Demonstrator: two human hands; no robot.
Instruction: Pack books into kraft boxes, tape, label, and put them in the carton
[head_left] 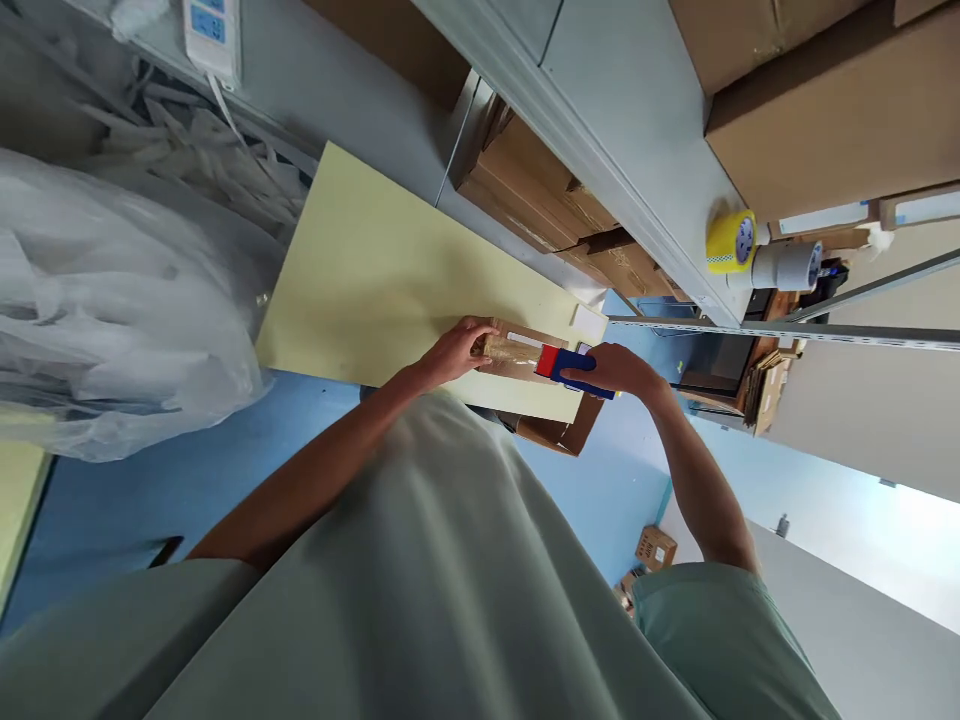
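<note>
A small cardboard box (516, 372) lies on the pale yellow tabletop (390, 260), with clear brown tape along its upper face. My left hand (451, 356) grips the box's left end, thumb and fingers on opposite sides. In my right hand (616, 368) is a blue tape dispenser (571, 364) with a red front. My fingers wrap around its body, and its red end rests at or just above the taped face of the box; I cannot tell whether they touch. Part of a dark-edged object shows behind the dispenser, mostly hidden.
Cardboard boxes (547, 190) line the table's back edge below a grey shelf (600, 110). Tape rolls (731, 242) sit on that shelf. An open carton (559, 432) is below the table's front edge. A big translucent plastic bag (127, 300) bulges at the left.
</note>
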